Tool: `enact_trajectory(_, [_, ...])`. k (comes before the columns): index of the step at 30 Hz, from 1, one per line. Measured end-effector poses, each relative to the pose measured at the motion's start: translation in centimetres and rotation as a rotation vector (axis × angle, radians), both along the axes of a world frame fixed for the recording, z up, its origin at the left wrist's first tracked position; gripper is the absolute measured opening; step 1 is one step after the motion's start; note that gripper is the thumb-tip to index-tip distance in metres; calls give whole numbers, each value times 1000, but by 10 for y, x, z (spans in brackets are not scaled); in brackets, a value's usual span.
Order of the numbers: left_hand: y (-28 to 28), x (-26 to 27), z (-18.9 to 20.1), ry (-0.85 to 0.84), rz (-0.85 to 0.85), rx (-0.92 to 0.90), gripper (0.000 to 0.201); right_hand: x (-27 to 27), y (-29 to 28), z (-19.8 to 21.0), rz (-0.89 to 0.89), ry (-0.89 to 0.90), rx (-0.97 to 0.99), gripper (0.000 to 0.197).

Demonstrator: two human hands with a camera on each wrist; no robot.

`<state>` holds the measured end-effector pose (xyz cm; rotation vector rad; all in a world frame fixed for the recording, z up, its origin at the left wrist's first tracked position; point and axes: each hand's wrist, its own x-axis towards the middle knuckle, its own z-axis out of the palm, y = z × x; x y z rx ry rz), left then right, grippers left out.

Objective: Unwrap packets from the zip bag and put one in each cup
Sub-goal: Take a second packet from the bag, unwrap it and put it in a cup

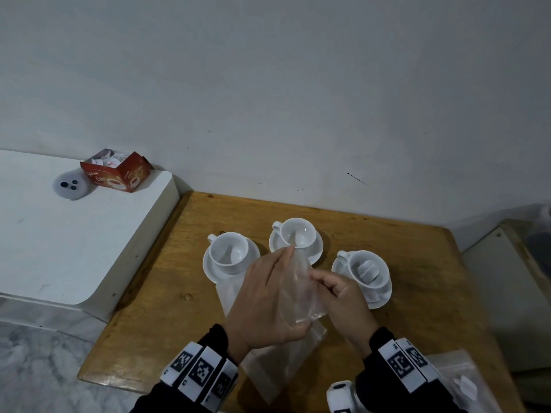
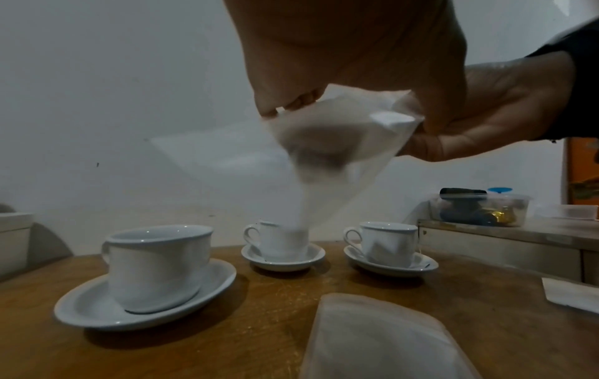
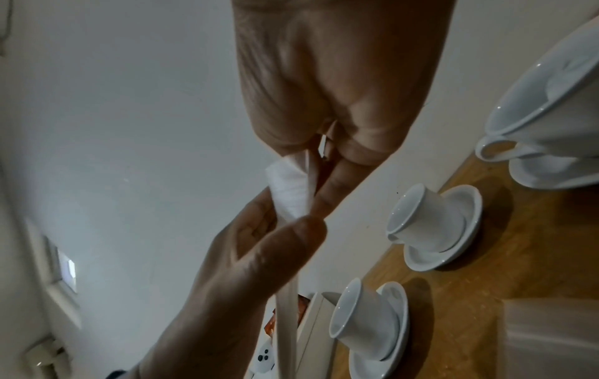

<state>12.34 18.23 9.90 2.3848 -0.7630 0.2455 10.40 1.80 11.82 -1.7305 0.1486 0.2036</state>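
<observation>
Three white cups on saucers stand on the wooden table [image 1: 167, 308]: the left cup [image 1: 228, 253], the middle cup [image 1: 298, 234] and the right cup [image 1: 368, 269], which has a tea bag inside. Above the table, in front of the cups, both hands hold a clear zip bag [image 1: 301, 293]. My left hand [image 1: 280, 287] grips the bag along one side. My right hand [image 1: 323, 280] pinches a white packet [image 3: 288, 189] at the bag's mouth. In the left wrist view the zip bag [image 2: 324, 159] hangs down over the middle cup [image 2: 278, 246].
Another clear bag [image 1: 283, 362] lies flat on the table under my hands. A further zip bag [image 1: 459, 380] with packets sits at the table's front right. A red box [image 1: 119, 172] stands on the white cabinet [image 1: 59, 248] to the left. A plastic container [image 2: 479, 210] is at the right.
</observation>
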Motion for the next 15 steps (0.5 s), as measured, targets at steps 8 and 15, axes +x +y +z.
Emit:
enact_trajectory(8, [0, 0, -13, 65, 85, -66, 110, 0, 12, 10, 139, -421, -434, 20])
enact_trajectory(15, [5, 5, -9, 44, 119, -169, 90, 2, 10, 4, -22, -171, -55, 27])
